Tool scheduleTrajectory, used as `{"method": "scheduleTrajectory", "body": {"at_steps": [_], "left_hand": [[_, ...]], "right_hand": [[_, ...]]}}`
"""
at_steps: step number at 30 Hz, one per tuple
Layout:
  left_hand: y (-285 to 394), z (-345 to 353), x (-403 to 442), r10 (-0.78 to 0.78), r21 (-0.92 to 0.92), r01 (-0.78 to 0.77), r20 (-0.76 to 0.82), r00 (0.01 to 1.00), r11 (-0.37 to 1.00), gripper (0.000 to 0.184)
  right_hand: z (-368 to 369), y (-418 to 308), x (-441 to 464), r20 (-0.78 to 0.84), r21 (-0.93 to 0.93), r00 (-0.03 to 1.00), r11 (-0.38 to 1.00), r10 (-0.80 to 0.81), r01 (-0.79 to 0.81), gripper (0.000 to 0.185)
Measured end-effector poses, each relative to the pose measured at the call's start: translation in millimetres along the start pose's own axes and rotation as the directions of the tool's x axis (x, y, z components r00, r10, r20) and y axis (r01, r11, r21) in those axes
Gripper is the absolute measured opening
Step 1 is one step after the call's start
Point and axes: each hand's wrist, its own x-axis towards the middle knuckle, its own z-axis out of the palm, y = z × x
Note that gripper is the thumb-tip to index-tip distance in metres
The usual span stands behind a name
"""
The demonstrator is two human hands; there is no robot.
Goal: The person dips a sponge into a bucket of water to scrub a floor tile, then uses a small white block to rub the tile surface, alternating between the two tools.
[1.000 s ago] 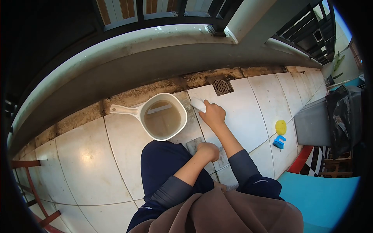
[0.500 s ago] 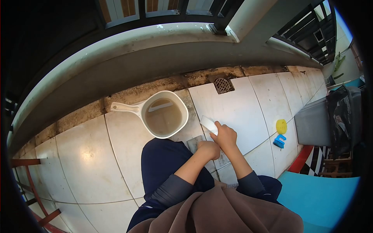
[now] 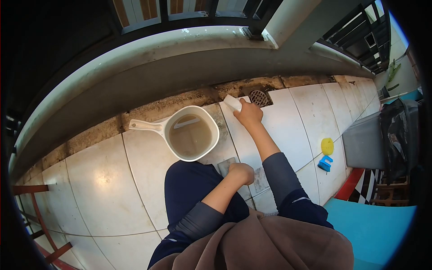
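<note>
My right hand point(image 3: 249, 113) is closed on a white block point(image 3: 232, 103), held against the white floor tiles just left of the round drain grate point(image 3: 258, 98). What the block is made of I cannot make out. My left hand point(image 3: 241, 173) rests low near my knee, its fingers curled under and mostly hidden; a grey smudged patch point(image 3: 226, 166) of floor shows beside it. A white dipper point(image 3: 215, 135) with murky water stands upright on the tiles left of my right hand, its handle pointing left.
A yellow sponge point(image 3: 327, 146) and a blue brush point(image 3: 325, 163) lie on the tiles at the right. Beyond them stands a grey bin point(image 3: 364, 139) with a black bag. A low wall point(image 3: 180, 74) runs behind the drain. Red metal bars point(image 3: 38, 216) are at the left edge.
My right hand with the white block first came back toward my left hand, then reached out farther, to beside the drain. My left hand has stayed in place.
</note>
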Motion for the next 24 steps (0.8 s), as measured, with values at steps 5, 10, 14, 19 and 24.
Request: {"method": "scheduleTrajectory", "body": {"at_steps": [5, 10, 14, 19, 24], "left_hand": [[2, -1, -7, 0.013, -0.017, -0.013, -0.014, 1.0, 1.0, 0.031], [9, -7, -21, 0.037, -0.044, -0.039, -0.048, 0.998, 0.998, 0.03], [11, -8, -19, 0.061, -0.025, -0.061, 0.002, 0.998, 0.998, 0.031], [5, -7, -15, 0.047, 0.007, -0.047, -0.003, 0.999, 0.999, 0.032], [0, -4, -11, 0.015, -0.009, -0.015, -0.006, 1.0, 1.0, 0.032]], "right_hand": [[4, 34, -91, 0.004, -0.035, 0.999, 0.999, -0.037, 0.037, 0.042], [-1, 55, -172, 0.019, -0.083, 0.999, 0.996, -0.041, 0.042, 0.043], [6, 43, -139, -0.054, -0.074, 0.998, 0.997, -0.042, 0.038, 0.042], [5, 11, -43, -0.061, -0.017, 0.997, 0.999, -0.04, 0.039, 0.038], [8, 8, -33, -0.068, -0.006, 0.997, 0.999, -0.037, 0.037, 0.041]]}}
